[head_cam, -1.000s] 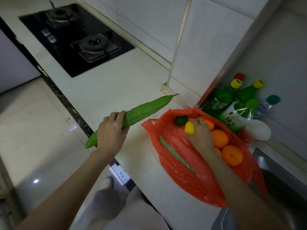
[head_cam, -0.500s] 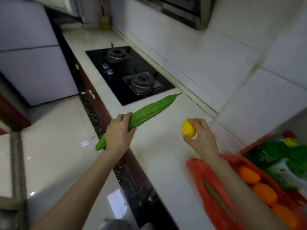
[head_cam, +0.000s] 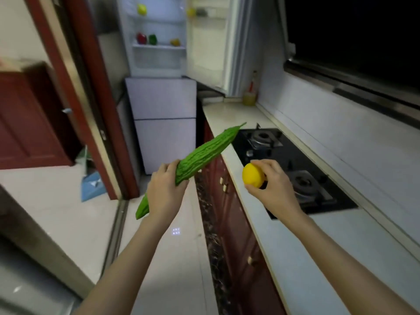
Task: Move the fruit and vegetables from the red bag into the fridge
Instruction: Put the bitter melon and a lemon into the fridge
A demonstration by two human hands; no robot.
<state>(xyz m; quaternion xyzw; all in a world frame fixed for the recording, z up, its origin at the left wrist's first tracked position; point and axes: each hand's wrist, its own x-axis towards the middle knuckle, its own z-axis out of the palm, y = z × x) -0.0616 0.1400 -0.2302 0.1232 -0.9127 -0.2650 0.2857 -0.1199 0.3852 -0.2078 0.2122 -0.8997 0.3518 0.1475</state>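
Bitter gourd [head_cam: 204,155]: long, bumpy and green, in the air over the floor beside the counter's edge, tilted with its pointed tip up toward the stove and its blunt end down past my wrist.
Left hand [head_cam: 164,192]: my fingers and thumb are curled round the gourd's lower half, gripping it.
Lemon [head_cam: 252,175]: yellow, held in the air above the counter's front edge, just before the stove.
Right hand [head_cam: 276,185]: my fingertips and thumb pinch the lemon from the right side.
Fridge [head_cam: 160,96]: well ahead at the end of the kitchen; its upper door [head_cam: 208,42] stands open, the lower doors are closed.
Fridge shelves: a red pepper [head_cam: 141,38], a green pepper [head_cam: 152,39] and a yellowish piece [head_cam: 175,42] on one shelf; a yellow-green fruit [head_cam: 141,9] on the shelf above.
Counter [head_cam: 318,258]: pale, running along my right side.
Stove [head_cam: 293,169]: black, two burners, set into the counter.
Bottle [head_cam: 251,92]: at the counter's far end, near the wall.
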